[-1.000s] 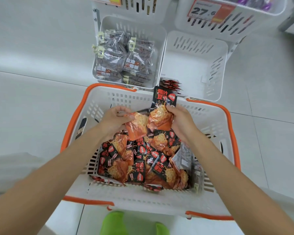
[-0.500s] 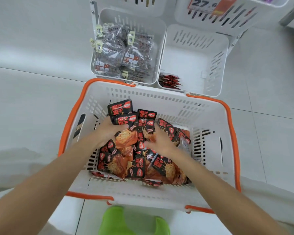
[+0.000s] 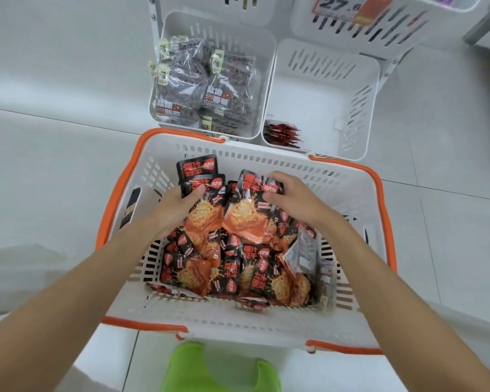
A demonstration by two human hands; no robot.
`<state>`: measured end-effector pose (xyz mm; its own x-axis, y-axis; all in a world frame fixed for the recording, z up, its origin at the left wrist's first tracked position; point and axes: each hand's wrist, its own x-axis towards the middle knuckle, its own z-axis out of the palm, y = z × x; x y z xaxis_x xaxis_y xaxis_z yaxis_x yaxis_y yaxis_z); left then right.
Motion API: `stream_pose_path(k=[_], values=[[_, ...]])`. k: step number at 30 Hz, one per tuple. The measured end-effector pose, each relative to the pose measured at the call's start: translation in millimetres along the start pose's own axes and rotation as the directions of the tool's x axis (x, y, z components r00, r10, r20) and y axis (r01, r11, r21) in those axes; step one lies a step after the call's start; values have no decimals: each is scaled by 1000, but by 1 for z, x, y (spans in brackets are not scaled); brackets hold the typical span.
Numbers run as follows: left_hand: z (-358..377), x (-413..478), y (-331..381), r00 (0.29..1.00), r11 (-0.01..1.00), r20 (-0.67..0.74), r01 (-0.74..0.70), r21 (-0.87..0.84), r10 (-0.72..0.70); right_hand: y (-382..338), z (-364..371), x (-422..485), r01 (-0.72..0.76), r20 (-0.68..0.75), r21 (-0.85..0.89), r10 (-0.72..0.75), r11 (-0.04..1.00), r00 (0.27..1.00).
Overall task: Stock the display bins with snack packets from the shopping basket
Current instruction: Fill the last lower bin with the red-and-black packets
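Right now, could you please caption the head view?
Left hand and right hand grip red-and-black snack packets in orange-rimmed white basket.

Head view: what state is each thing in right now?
shopping basket, loaded with red-black snack packets.
left hand, grips a packet stack.
right hand, grips a second bunch.
left bin, full of clear packets.
right bin, nearly bare, few red packets in near-left corner.

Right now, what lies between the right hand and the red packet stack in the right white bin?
Head view: the slotted far wall of the orange-rimmed white plastic basket, then the near wall of the white bin.
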<state>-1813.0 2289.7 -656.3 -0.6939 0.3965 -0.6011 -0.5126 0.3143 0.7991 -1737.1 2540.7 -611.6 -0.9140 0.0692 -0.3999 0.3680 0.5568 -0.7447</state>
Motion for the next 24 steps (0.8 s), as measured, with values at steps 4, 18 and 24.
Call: stream_pose_path(k=[4,18,24], values=[[12,-4,2,933,990,334,142,2,-134,-16,30,5,91,14,-26,-91,996,996],[-34,-11,-21,989,991,-134,-48,123,65,37,91,16,-45,-219,76,61,996,974],[-4,-13,7,984,987,119,140,-76,-131,-15,28,1,145,-233,127,-112,981,966]])
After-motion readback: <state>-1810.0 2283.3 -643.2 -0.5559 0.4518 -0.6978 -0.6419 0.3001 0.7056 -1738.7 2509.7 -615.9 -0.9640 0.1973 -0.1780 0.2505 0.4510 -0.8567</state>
